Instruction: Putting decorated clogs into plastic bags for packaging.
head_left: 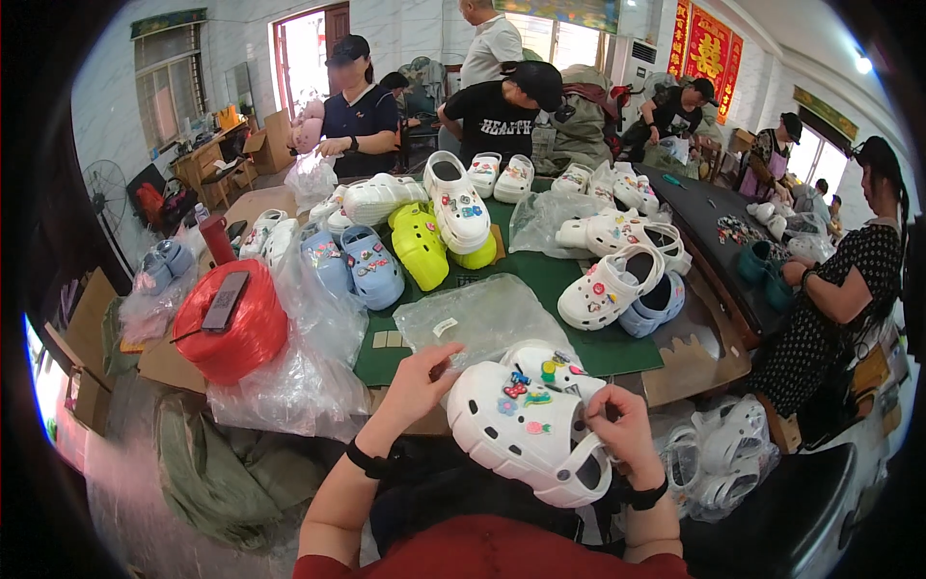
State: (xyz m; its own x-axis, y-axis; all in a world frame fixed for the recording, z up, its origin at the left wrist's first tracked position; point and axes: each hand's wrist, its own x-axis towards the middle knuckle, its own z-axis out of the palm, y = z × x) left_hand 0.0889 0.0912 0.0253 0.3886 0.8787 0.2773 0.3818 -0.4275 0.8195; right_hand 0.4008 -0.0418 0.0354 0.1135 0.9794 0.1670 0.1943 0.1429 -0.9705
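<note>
A white clog [511, 415] with colourful charms on its upper is tilted in front of me. A second white clog [542, 357] shows just behind it, partly hidden. My right hand [625, 429] is closed at the clog's opening, beside the heel strap; the fingertips are partly hidden. Beside the toe is my left hand [422, 384], its thumb and forefinger apart; whether it touches the shoe I cannot tell. Beyond the clogs lies a clear plastic bag [482, 311] on the green table mat [617, 361].
White clogs [598, 294], blue clogs [374, 268] and a lime clog [418, 246] crowd the table's far side. At left stands a red twine roll [236, 333] with a phone [225, 301] on top. Bagged clogs [723, 449] sit low at right. Several people work around.
</note>
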